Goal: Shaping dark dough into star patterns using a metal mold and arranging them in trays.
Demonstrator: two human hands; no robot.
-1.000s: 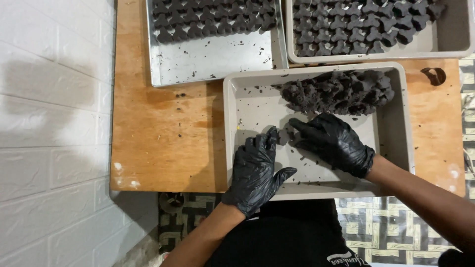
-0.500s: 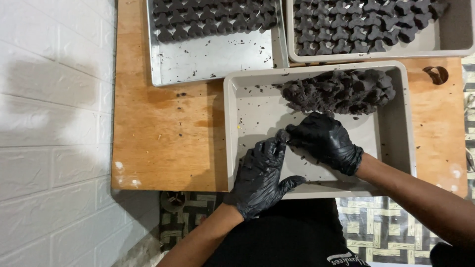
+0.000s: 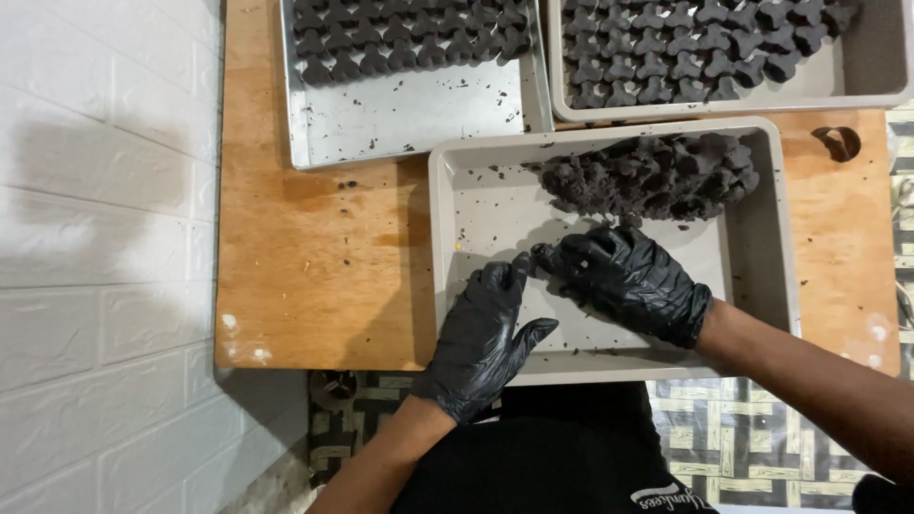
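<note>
Head view: the right hand [image 3: 633,281], in a black glove, lies palm down in the near tray [image 3: 457,190], its fingers curled together around a small dark lump [image 3: 543,255] at the fingertips; how firmly it pinches, I cannot tell. The left hand [image 3: 486,333], also gloved, rests flat on the tray floor just beside it, fingers spread and apart, holding nothing, its fingertips close to the lump. Beyond both hands, at the far side of the same tray, sits a heap [image 3: 652,176] of dark moulded pieces, near the right hand's knuckles but not touching them. Dark crumbs dot the tray floor.

Three trays stand on the wooden board [image 3: 314,257]: the near one, a metal tray [image 3: 409,119] at far left with rows of dark shaped pieces along its far part, and a grey tray [image 3: 871,67] at far right packed with more. A small dark ring [image 3: 838,143] lies on the board at the right. A white brick wall [image 3: 95,238] runs along the left.
</note>
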